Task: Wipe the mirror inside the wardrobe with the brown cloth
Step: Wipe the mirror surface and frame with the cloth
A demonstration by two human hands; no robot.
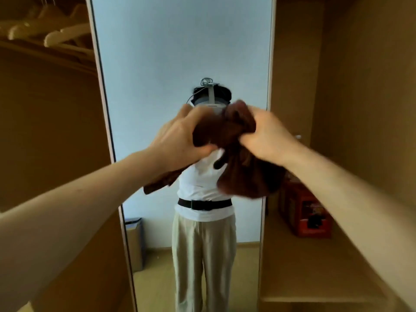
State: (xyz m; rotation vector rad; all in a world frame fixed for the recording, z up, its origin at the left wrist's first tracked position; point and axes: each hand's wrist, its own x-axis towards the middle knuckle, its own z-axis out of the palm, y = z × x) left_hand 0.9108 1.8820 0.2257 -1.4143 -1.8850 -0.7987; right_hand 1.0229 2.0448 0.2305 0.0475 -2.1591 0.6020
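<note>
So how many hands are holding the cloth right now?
2. The left hand grips the cloth on its left side, and the right hand bunches its upper right, both in front of the mirror.

Mirror centre; hangers upper left, shelf right, box on it. Left hand and right hand hold cloth between them, before the mirror.
</note>
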